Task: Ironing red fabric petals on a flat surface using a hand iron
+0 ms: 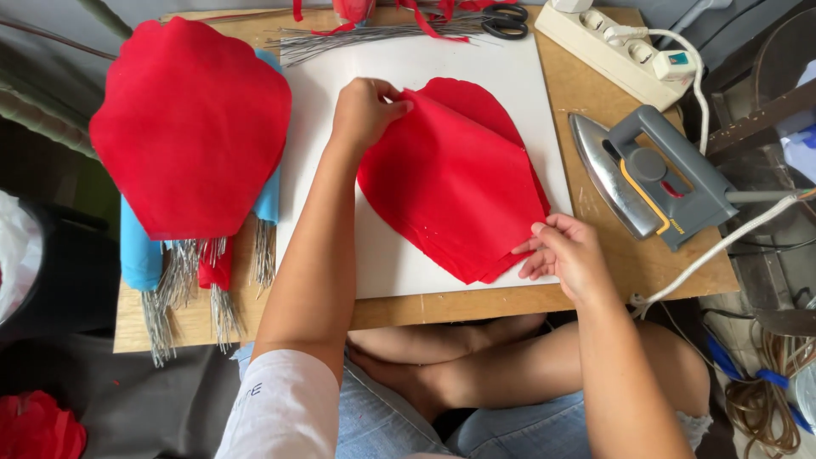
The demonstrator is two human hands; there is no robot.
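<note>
Denim shorts and crossed bare legs fill the near edge, tucked under a low plywood desk with a white board on it. Cables coil on the floor at right, partly cut off. Right hand pinches the near corner of a stack of red fabric petals lying on the board; left hand grips the far edge, fingers closed. An iron lies beside the stack. Scissors and a power strip sit farthest, partly cropped
</note>
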